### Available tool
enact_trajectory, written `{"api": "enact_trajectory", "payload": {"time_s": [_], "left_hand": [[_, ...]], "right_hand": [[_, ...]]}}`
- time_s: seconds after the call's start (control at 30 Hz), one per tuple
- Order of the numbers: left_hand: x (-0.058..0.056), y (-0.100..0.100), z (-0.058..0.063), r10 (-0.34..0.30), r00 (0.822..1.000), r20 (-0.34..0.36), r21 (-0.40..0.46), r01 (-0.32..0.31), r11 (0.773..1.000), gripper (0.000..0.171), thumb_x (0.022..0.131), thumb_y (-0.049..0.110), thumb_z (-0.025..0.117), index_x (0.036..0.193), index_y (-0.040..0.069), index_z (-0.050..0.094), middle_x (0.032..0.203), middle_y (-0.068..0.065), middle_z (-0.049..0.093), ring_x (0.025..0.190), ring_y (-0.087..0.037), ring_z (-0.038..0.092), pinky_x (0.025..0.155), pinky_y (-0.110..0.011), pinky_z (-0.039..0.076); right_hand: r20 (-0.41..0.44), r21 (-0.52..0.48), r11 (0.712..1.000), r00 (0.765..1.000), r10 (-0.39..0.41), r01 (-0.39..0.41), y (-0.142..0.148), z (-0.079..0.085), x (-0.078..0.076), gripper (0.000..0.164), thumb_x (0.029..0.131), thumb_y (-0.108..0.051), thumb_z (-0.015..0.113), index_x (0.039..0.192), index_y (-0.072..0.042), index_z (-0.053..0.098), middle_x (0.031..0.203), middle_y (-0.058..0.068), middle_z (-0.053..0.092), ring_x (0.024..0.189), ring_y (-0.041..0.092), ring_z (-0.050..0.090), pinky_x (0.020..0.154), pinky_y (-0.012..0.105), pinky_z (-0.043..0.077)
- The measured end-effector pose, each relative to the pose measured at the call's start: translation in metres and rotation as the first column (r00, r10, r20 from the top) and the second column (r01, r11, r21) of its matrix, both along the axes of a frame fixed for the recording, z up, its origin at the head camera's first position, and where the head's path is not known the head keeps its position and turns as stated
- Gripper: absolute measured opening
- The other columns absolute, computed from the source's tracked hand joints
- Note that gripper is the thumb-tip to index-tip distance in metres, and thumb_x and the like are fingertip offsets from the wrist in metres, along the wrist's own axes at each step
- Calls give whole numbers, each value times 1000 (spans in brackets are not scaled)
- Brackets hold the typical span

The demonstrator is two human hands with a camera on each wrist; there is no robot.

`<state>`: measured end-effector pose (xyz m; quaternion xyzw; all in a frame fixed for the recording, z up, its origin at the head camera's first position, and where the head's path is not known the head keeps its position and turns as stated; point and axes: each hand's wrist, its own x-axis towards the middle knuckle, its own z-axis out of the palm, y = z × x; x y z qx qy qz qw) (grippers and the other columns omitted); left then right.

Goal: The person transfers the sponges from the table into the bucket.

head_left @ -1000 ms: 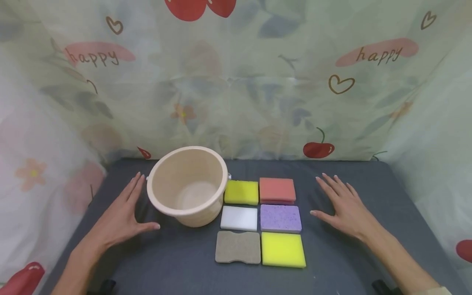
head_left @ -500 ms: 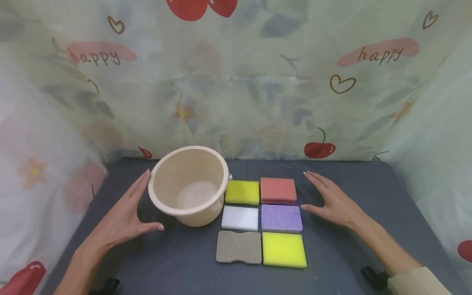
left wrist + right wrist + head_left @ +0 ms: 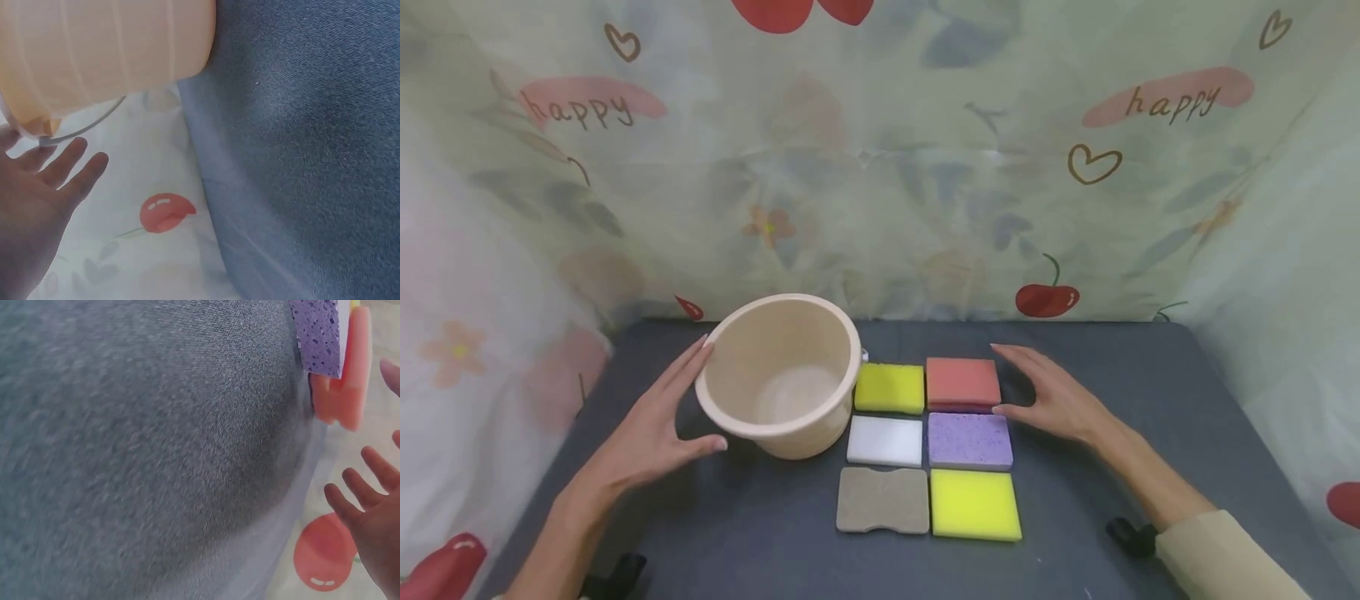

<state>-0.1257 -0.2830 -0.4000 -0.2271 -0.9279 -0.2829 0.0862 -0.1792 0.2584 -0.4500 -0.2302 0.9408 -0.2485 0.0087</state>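
Note:
A cream bucket (image 3: 811, 435) stands at the table's back left. My left hand (image 3: 643, 433) is beside it, fingertips right at the rim and thumb spread apart. The left wrist view shows those fingers near the thin bucket handle (image 3: 94, 125). My right hand (image 3: 1060, 402) reaches in from the right, fingers extended and nothing in it. Its fingertips are at the right edge of a pink sponge (image 3: 962, 382), and its thumb is by the back corner of a purple sponge (image 3: 970, 442). In the right wrist view the pink sponge (image 3: 357, 369) looks layered.
To the left of the pink and purple sponges lie a yellow sponge (image 3: 890, 388) and a white sponge (image 3: 885, 442). A grey notched sponge (image 3: 883, 502) and a bright yellow sponge (image 3: 975, 506) form the front row. Patterned cloth (image 3: 865, 208) hangs behind the dark table (image 3: 760, 542).
My right hand has moved left, up to the pink sponge's edge. My left hand has shifted slightly toward the bucket's rim. The bucket and sponges have stayed in place.

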Motion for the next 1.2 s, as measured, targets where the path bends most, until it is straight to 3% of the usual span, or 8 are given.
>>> {"api": "enact_trajectory", "payload": {"time_s": [0.13,0.5,0.63,0.77,1.2], "left_hand": [[-5,0,0,-9,1000,0,23,9,1000,118,65,31,92,160,19,22,163,-7,22,145,-35,27,99,-61,33],[-10,1,1,-5,999,34,50,3,999,109,72,32,87,160,20,23,161,-11,26,143,-36,29,101,-60,32],[-10,4,2,-10,998,60,99,4,995,103,76,26,83,159,21,23,160,-11,28,140,-35,33,108,-35,31],[-9,8,3,-35,995,95,187,16,982,101,78,18,82,159,18,23,158,-14,30,132,-34,41,99,-7,28],[-17,6,6,-84,983,162,263,39,964,106,77,9,84,160,14,19,156,-17,29,126,-34,46,93,-8,38]], "right_hand": [[22,-12,1000,1000,2,-2,-5,-3,-4,89,80,-43,81,153,-17,39,151,12,42,137,33,40,104,61,36],[43,-73,996,997,60,-57,-19,-11,-13,82,82,-45,79,150,-15,45,146,9,49,131,29,46,103,56,40],[64,-78,996,997,53,-48,-23,-15,-14,80,82,-45,78,150,-18,46,144,9,50,129,28,48,103,54,41],[81,-73,997,996,37,-32,-26,-18,-16,76,83,-44,78,149,-20,47,143,6,52,127,25,49,103,51,42],[85,-113,993,995,44,-35,-27,-8,-21,70,83,-43,78,144,-19,53,138,3,54,122,22,51,100,50,44]]}}
